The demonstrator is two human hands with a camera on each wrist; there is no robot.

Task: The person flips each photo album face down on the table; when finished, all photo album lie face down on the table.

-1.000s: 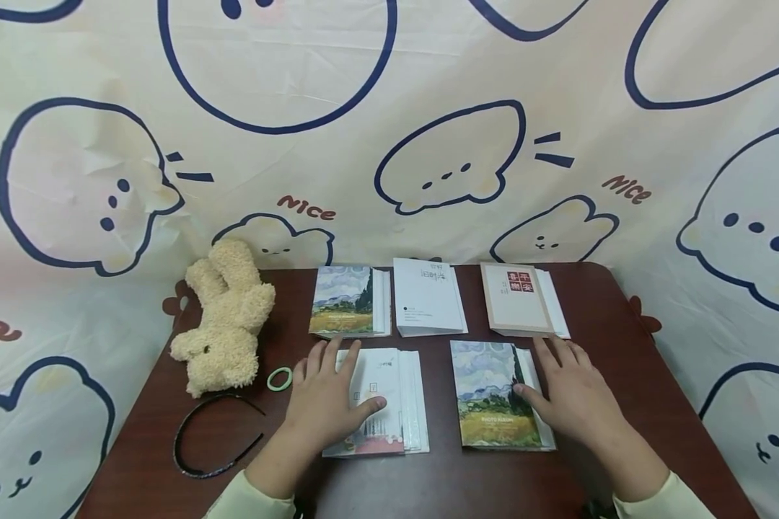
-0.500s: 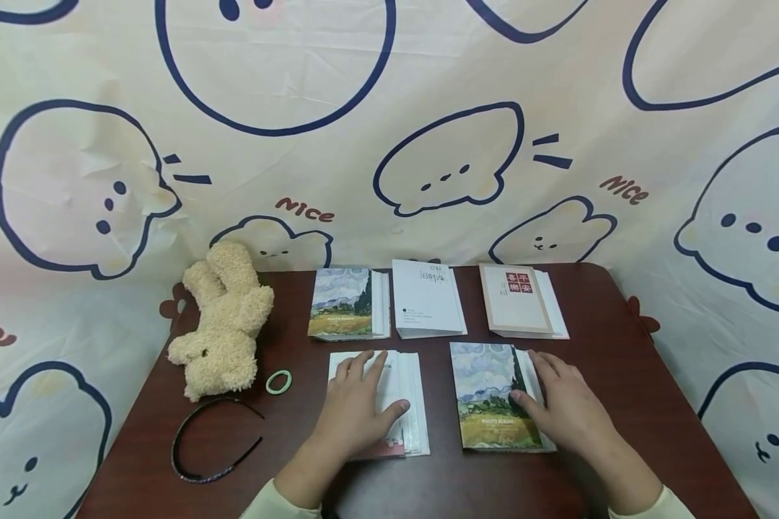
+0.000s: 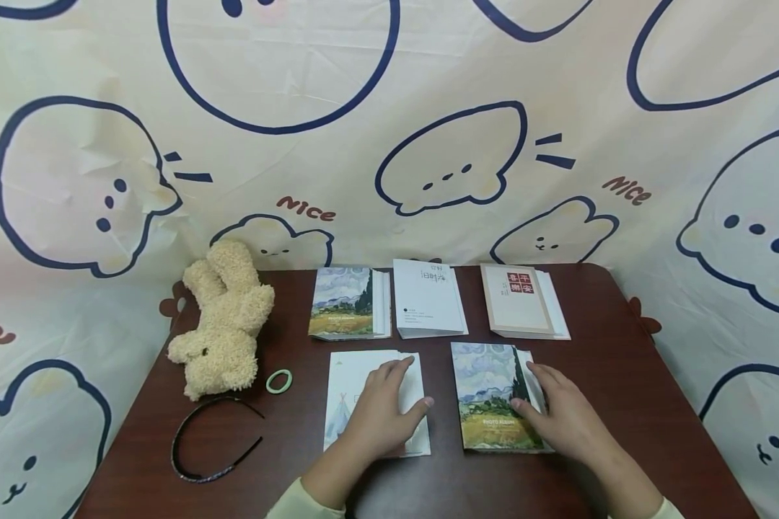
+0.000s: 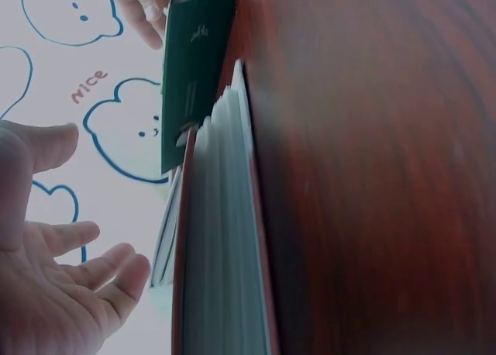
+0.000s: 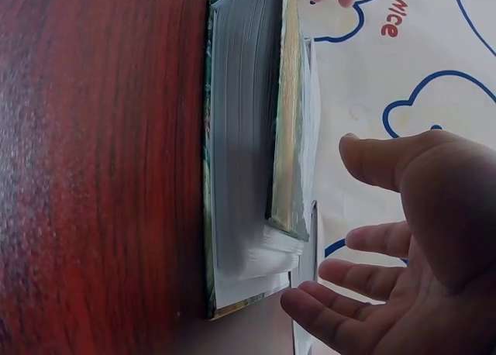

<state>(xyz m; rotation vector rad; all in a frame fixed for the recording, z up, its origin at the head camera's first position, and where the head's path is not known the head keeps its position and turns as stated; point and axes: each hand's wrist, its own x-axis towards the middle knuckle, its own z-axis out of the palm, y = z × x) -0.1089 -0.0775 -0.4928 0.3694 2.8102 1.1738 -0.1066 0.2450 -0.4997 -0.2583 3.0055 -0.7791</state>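
A white photo album (image 3: 347, 382) lies at the near left of the two front albums, its page edges (image 4: 225, 231) facing the left wrist camera. Above its right part hovers my left hand (image 3: 381, 409), fingers extended and thumb apart, holding nothing. To the right lies a landscape-painting photo album (image 3: 490, 393) with white pages (image 5: 240, 138) showing at its side. My right hand (image 3: 568, 414) is over its right edge, fingers loosely extended; the thumb overlaps the cover in the head view, but contact is unclear. The left hand partly hides the white album.
Along the back stand another landscape-painting album (image 3: 340, 303), a white album (image 3: 428, 299) and a beige album with red squares (image 3: 519, 299). At the left lie a cream plush toy (image 3: 227, 324), a green ring (image 3: 278, 381) and a black headband (image 3: 180, 440) on the brown table (image 3: 428, 490).
My left hand has moved right across the white album, uncovering its left part. The right hand has shifted slightly down and left. The albums stay in place.
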